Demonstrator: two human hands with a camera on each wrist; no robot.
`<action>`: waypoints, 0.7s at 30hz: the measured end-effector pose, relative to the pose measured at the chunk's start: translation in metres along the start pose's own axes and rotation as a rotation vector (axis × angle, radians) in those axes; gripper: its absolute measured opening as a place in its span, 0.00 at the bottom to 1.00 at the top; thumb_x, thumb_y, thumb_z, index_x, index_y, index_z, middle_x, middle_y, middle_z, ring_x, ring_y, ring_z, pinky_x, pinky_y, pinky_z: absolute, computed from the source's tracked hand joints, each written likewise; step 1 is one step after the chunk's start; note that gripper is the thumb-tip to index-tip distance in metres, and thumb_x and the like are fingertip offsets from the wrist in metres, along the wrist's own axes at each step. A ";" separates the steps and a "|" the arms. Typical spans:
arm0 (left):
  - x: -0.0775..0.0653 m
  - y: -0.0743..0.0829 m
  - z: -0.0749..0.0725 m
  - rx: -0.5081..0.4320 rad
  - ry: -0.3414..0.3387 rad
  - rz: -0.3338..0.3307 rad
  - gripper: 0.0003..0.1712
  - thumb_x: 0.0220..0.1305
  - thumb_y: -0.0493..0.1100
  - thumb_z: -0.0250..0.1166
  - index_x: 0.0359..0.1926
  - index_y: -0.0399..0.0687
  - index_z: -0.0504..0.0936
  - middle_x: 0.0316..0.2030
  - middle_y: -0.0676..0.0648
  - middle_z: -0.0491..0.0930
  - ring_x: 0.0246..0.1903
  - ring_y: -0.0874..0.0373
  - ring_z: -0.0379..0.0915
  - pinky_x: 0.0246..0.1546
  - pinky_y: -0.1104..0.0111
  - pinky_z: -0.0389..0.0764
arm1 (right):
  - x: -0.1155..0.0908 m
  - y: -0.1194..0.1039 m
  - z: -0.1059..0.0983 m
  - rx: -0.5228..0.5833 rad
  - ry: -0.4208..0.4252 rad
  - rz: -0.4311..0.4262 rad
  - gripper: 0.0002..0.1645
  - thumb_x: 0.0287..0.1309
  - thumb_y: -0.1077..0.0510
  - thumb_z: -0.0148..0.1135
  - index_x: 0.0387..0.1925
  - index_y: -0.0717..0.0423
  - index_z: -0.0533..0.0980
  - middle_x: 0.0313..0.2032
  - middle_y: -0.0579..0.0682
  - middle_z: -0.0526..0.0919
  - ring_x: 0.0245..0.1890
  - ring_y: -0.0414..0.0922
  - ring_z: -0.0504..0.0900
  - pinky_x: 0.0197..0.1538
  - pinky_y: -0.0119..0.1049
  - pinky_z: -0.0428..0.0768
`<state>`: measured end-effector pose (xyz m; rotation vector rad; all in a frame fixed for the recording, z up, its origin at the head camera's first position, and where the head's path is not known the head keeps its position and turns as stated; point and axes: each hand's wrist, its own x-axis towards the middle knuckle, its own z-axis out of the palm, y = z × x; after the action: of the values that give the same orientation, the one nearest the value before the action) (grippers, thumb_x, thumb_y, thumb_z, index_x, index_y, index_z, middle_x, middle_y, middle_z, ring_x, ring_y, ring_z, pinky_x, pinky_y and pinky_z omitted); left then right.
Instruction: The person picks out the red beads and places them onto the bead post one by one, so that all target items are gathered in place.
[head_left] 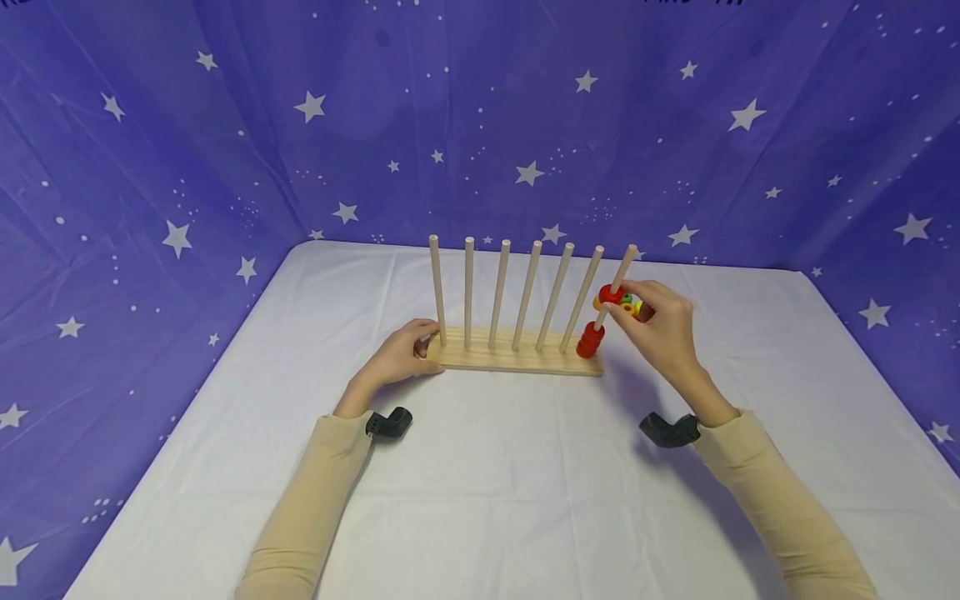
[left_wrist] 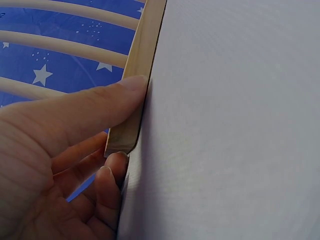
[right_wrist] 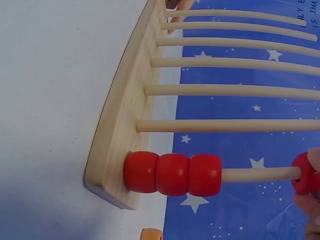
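Observation:
A pale wooden base (head_left: 517,360) with a row of several upright pegs stands mid-table. Three red beads (right_wrist: 172,173) are stacked at the foot of its rightmost peg (right_wrist: 260,174). My right hand (head_left: 663,325) pinches another red bead (head_left: 611,294), which is threaded on that same peg above the stack, with a stretch of bare peg between. At the other end, my left hand (head_left: 401,354) grips the left end of the base, its thumb (left_wrist: 120,95) along the front edge and fingers behind. The other pegs carry no beads.
Behind my right hand lie loose beads, among them a green bead (head_left: 627,297) and a yellow bead (head_left: 638,308), partly hidden. An orange bead (right_wrist: 151,234) shows at the right wrist view's lower edge. A white cloth (head_left: 480,483) covers the table; a starry blue curtain (head_left: 480,125) hangs behind.

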<state>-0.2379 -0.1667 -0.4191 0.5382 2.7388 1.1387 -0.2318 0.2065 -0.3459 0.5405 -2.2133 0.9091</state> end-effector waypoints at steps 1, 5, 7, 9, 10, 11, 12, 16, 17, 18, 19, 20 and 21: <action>0.000 0.000 0.000 0.001 0.000 0.000 0.44 0.49 0.39 0.72 0.65 0.31 0.63 0.61 0.37 0.67 0.35 0.56 0.67 0.33 0.72 0.70 | -0.001 0.000 0.000 -0.003 -0.012 0.004 0.17 0.42 0.63 0.74 0.38 0.63 0.83 0.30 0.59 0.84 0.17 0.34 0.60 0.22 0.20 0.59; -0.001 0.001 -0.001 0.001 -0.002 0.001 0.44 0.49 0.39 0.72 0.65 0.31 0.63 0.60 0.37 0.67 0.34 0.56 0.67 0.33 0.72 0.70 | -0.003 0.002 0.000 -0.023 -0.063 0.017 0.17 0.41 0.63 0.74 0.38 0.64 0.83 0.31 0.59 0.85 0.18 0.36 0.63 0.22 0.18 0.62; -0.001 0.001 -0.001 0.000 -0.001 0.002 0.44 0.49 0.39 0.72 0.65 0.31 0.63 0.60 0.37 0.67 0.34 0.56 0.67 0.33 0.72 0.70 | -0.003 0.003 0.001 -0.037 -0.085 0.018 0.17 0.41 0.63 0.74 0.37 0.64 0.83 0.30 0.59 0.85 0.18 0.37 0.64 0.23 0.18 0.62; -0.001 0.001 -0.001 -0.001 0.000 0.002 0.44 0.49 0.39 0.72 0.65 0.31 0.63 0.60 0.37 0.67 0.34 0.56 0.67 0.32 0.73 0.70 | -0.004 0.005 0.002 -0.047 -0.107 0.020 0.16 0.41 0.63 0.74 0.36 0.64 0.83 0.28 0.59 0.84 0.17 0.37 0.64 0.22 0.18 0.62; -0.001 0.001 -0.001 -0.001 0.001 0.005 0.44 0.49 0.39 0.72 0.65 0.30 0.63 0.60 0.37 0.67 0.33 0.56 0.67 0.32 0.72 0.70 | -0.005 0.006 0.002 -0.051 -0.118 0.022 0.16 0.41 0.63 0.74 0.35 0.64 0.83 0.27 0.59 0.84 0.17 0.38 0.64 0.22 0.19 0.62; -0.001 0.001 -0.001 -0.003 0.001 0.003 0.44 0.49 0.39 0.72 0.65 0.31 0.63 0.60 0.37 0.67 0.34 0.56 0.67 0.32 0.73 0.70 | -0.005 0.006 0.003 -0.054 -0.127 0.027 0.15 0.41 0.63 0.74 0.35 0.64 0.83 0.27 0.58 0.83 0.17 0.39 0.64 0.22 0.19 0.62; 0.000 0.000 0.000 -0.004 0.001 0.003 0.44 0.49 0.39 0.72 0.65 0.31 0.63 0.60 0.37 0.67 0.34 0.56 0.67 0.32 0.73 0.70 | -0.005 0.006 0.003 -0.060 -0.137 0.031 0.15 0.41 0.63 0.74 0.35 0.64 0.83 0.26 0.58 0.83 0.17 0.40 0.65 0.22 0.20 0.62; 0.000 0.001 0.000 -0.008 -0.001 -0.002 0.44 0.49 0.39 0.72 0.65 0.31 0.63 0.60 0.37 0.67 0.34 0.56 0.67 0.32 0.73 0.70 | -0.007 0.007 0.004 -0.090 -0.177 0.043 0.15 0.40 0.63 0.74 0.34 0.63 0.83 0.26 0.57 0.82 0.18 0.43 0.67 0.22 0.24 0.63; 0.000 0.001 0.000 -0.007 -0.001 -0.002 0.44 0.49 0.39 0.72 0.65 0.31 0.63 0.60 0.37 0.67 0.34 0.57 0.67 0.32 0.73 0.70 | -0.008 0.007 0.005 -0.100 -0.184 0.043 0.15 0.40 0.62 0.75 0.34 0.62 0.83 0.26 0.57 0.82 0.18 0.43 0.67 0.23 0.25 0.64; 0.000 0.000 0.000 -0.006 0.000 0.001 0.44 0.49 0.38 0.72 0.65 0.31 0.63 0.60 0.37 0.67 0.34 0.56 0.67 0.32 0.73 0.70 | -0.008 0.007 0.005 -0.110 -0.190 0.042 0.15 0.39 0.62 0.75 0.34 0.62 0.83 0.26 0.57 0.83 0.19 0.43 0.67 0.23 0.26 0.64; 0.000 0.000 0.000 -0.004 0.000 0.004 0.44 0.49 0.38 0.72 0.65 0.30 0.63 0.60 0.36 0.67 0.34 0.56 0.68 0.32 0.73 0.70 | -0.009 0.007 0.005 -0.118 -0.196 0.040 0.15 0.39 0.62 0.75 0.33 0.62 0.83 0.26 0.57 0.83 0.19 0.44 0.67 0.23 0.27 0.65; 0.000 0.000 0.000 -0.004 0.001 0.004 0.44 0.49 0.38 0.72 0.65 0.30 0.63 0.60 0.37 0.67 0.34 0.56 0.68 0.32 0.73 0.70 | -0.009 0.007 0.006 -0.124 -0.201 0.040 0.15 0.39 0.61 0.75 0.33 0.62 0.83 0.26 0.57 0.82 0.19 0.43 0.67 0.23 0.28 0.65; 0.000 0.000 0.000 -0.005 0.003 0.003 0.44 0.49 0.38 0.72 0.65 0.31 0.63 0.60 0.37 0.67 0.34 0.56 0.68 0.32 0.73 0.70 | -0.009 0.007 0.006 -0.129 -0.205 0.040 0.15 0.39 0.61 0.75 0.33 0.62 0.83 0.26 0.56 0.82 0.19 0.44 0.67 0.23 0.29 0.65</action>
<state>-0.2380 -0.1668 -0.4188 0.5412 2.7375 1.1475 -0.2323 0.2080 -0.3592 0.5508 -2.4561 0.7523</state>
